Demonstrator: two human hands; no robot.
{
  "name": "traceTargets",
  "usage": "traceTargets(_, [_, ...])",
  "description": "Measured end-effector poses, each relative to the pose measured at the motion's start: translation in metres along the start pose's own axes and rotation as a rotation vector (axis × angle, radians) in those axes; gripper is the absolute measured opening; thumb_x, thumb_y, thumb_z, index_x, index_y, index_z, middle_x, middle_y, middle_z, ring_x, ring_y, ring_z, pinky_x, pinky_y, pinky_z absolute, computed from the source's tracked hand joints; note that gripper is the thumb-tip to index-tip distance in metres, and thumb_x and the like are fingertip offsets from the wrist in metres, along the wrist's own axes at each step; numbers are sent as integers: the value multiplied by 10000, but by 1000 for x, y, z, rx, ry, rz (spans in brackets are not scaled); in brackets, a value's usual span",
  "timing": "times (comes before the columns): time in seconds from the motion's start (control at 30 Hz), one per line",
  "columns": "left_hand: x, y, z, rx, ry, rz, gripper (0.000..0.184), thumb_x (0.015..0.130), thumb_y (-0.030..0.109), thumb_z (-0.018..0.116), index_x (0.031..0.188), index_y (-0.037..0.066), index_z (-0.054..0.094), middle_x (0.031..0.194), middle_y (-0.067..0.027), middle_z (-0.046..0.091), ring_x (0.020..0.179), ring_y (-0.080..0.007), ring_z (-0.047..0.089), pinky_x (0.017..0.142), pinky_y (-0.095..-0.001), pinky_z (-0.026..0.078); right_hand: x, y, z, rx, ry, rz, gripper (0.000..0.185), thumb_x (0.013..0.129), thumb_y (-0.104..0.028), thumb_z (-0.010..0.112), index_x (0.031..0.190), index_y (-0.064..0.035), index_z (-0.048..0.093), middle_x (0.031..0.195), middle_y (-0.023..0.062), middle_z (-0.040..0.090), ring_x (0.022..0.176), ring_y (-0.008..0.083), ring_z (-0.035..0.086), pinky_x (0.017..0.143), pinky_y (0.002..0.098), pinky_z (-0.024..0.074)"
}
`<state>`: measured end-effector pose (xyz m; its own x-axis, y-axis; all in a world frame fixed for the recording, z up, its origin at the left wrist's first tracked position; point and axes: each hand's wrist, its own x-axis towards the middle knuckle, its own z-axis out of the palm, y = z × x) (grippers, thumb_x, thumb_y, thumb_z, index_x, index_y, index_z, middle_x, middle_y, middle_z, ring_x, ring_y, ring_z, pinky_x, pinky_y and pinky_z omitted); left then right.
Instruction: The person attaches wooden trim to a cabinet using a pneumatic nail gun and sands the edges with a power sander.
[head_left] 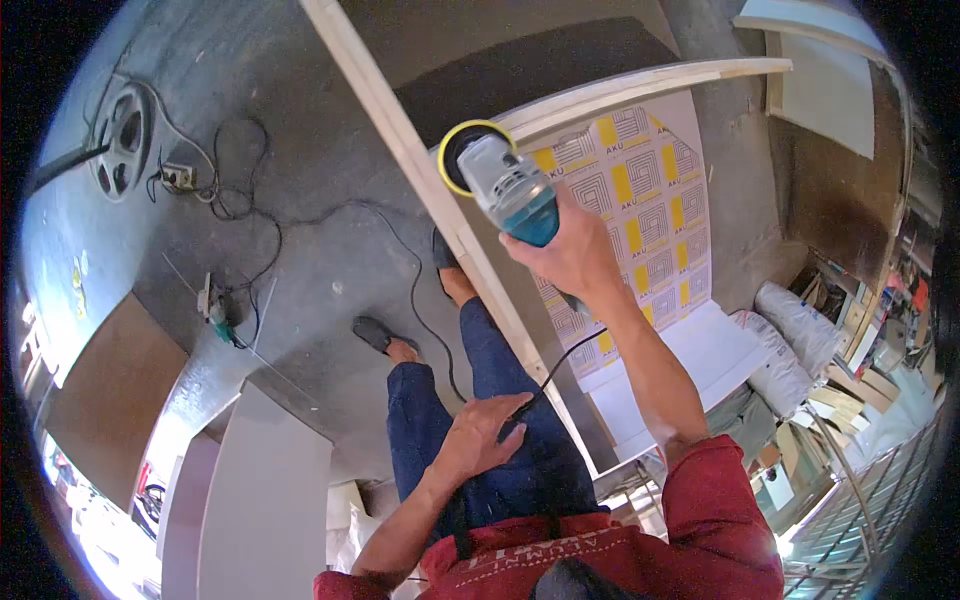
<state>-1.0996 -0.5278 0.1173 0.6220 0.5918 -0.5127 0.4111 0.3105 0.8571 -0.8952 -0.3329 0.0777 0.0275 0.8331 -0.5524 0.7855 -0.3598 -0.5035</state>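
My right hand is closed around the teal-and-grey body of a power sander. The sander's round, yellow-rimmed disc is at the corner where a long pale wooden edge meets a curved wooden strip. Whether the disc touches the wood I cannot tell. A black cord runs from the tool back across the frame toward my left thigh. My left hand lies on that thigh with fingers stretched out and thumb apart, over the line of the cord.
Inside the frame lies a sheet printed with yellow-and-grey patterns beside a white panel. Cords and a power socket trail over the concrete floor at left, near another teal tool. White bags and wood scraps stand at right.
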Motion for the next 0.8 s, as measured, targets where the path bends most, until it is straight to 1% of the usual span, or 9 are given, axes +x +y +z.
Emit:
traceTargets(0.1, [12,6,7,46,5,56,476,869,199,663,1322,91,561,1242,-152,643,1048,-345,647,939,-445,494,13,27,-26,115,155,-22,559,732,-398,789,1088,-25,575,926,249,683,894,444,665,759,491,532])
traceTargets(0.3, [44,42,22,-105,-181,-4,477,878,168,655,1331,67,542,1264,-167,624,993,-333,676,894,-404,541,45,110,-97,217,291,85,550,724,-397,812,1099,-37,632,936,179,705,865,324,696,794,410,534])
traceTargets(0.37, [61,59,25,-104,-264,-19,489,886,171,646,1347,63,523,1313,-179,590,1086,-347,645,954,-417,520,58,132,-127,198,377,88,516,718,-413,817,1048,-41,681,954,159,708,856,273,688,793,390,530])
traceTargets(0.43, [73,69,36,-63,-222,134,498,897,176,632,1366,68,505,1357,-192,554,1192,-362,585,1019,-432,482,71,157,-155,241,376,155,513,719,-429,815,1028,-36,694,969,155,710,866,260,685,792,381,528])
traceTargets(0.5, [86,80,37,-61,-315,88,525,909,179,615,1401,71,467,1441,-196,476,1263,-378,527,1071,-442,436,86,185,-183,285,372,220,513,721,-444,814,1007,-32,707,983,150,712,876,246,681,792,372,527])
traceTargets(0.57, [103,89,38,-16,-353,55,553,912,192,615,1424,77,439,1493,-195,412,1280,-401,504,1084,-450,421,103,214,-208,348,372,265,470,786,-383,797,1065,-22,684,967,70,702,818,149,654,733,311,518])
traceTargets(0.7, [134,89,31,-14,-343,87,597,886,178,624,1434,67,417,1519,-212,360,1359,-428,408,1139,-481,343,130,257,-244,484,506,290,499,780,-427,794,1053,-25,681,917,59,689,757,151,649,692,300,514])
traceTargets(0.77, [157,85,9,281,-75,209,694,850,168,633,1477,46,360,1551,-234,299,1450,-437,247,1193,-520,205,130,260,-261,517,519,450,497,771,-458,794,1015,-40,680,851,37,664,689,145,633,641,293,506])
traceTargets(0.8, [172,77,-6,382,67,153,765,830,154,642,1505,38,300,1575,-235,243,1471,-433,179,1199,-536,146,124,254,-262,612,525,473,493,766,-458,800,994,-42,665,810,28,637,649,137,619,613,287,505])
